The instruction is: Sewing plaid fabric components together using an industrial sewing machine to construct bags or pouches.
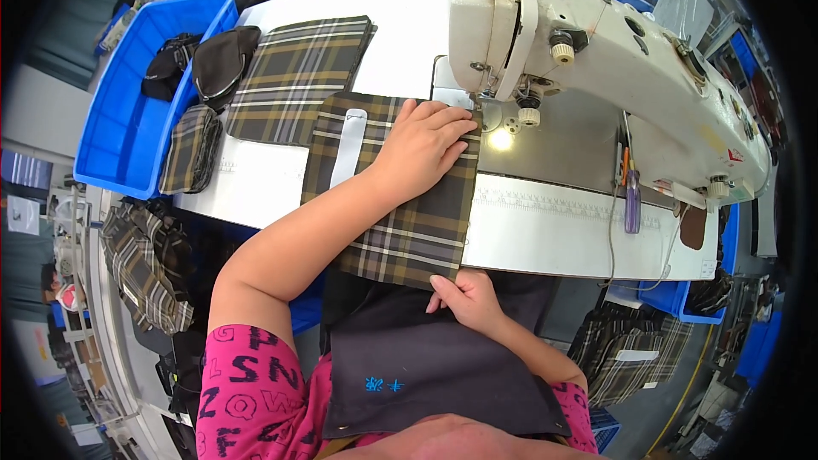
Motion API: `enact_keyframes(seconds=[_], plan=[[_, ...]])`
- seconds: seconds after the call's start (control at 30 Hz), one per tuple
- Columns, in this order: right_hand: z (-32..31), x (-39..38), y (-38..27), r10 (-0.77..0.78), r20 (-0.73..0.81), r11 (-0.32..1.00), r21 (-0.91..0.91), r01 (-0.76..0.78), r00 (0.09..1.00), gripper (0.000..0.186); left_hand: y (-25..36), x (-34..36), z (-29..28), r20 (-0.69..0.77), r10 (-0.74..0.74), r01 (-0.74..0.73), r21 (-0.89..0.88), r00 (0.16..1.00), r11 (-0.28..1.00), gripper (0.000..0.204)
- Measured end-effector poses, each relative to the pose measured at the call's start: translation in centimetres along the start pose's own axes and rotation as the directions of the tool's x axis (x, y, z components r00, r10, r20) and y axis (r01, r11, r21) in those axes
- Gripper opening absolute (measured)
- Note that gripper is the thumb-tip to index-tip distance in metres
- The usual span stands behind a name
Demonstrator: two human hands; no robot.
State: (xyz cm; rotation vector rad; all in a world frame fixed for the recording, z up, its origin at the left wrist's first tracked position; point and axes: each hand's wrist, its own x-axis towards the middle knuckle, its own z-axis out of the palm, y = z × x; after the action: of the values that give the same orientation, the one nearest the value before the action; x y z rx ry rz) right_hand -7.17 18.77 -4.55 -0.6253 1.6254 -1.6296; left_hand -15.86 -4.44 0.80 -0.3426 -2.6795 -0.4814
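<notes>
A dark plaid fabric panel (400, 243) with brown and white stripes lies on the white sewing table (554, 238). Its right edge runs along the needle area of a white sewing machine (596, 43). My left hand (422, 145) rests flat on the panel's upper part, fingertips close to the presser foot. At the near right corner, my right hand (469, 296) pinches the panel's edge between thumb and fingers, just over the table's front edge. A white strip (348, 149) sits on the panel, left of my left hand.
Left of the panel lie a stack of plaid pieces (298, 77), black pouch-like pieces (223, 64) and folded plaid fabric (192, 149), beside a blue bin (111, 119). A purple-handled screwdriver (632, 204) stands by the machine. More plaid pieces (630, 345) hang below right.
</notes>
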Motion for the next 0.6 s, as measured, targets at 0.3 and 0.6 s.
enact_keyframes(seconds=[0.3, 0.6], plan=[[-0.23, -0.07, 0.03, 0.03, 0.014, 0.999, -0.03, -0.029, 0.999, 0.043, -0.19, 0.1, 0.17, 0.001, -0.015, 0.015, 0.001, 1.0, 1.0, 0.03], [-0.01, -0.12, 0.15, 0.022, -0.041, 0.999, 0.037, -0.02, 0.999, 0.039, -0.35, 0.17, 0.48, -0.029, 0.008, -0.008, 0.012, 1.0, 1.0, 0.03]])
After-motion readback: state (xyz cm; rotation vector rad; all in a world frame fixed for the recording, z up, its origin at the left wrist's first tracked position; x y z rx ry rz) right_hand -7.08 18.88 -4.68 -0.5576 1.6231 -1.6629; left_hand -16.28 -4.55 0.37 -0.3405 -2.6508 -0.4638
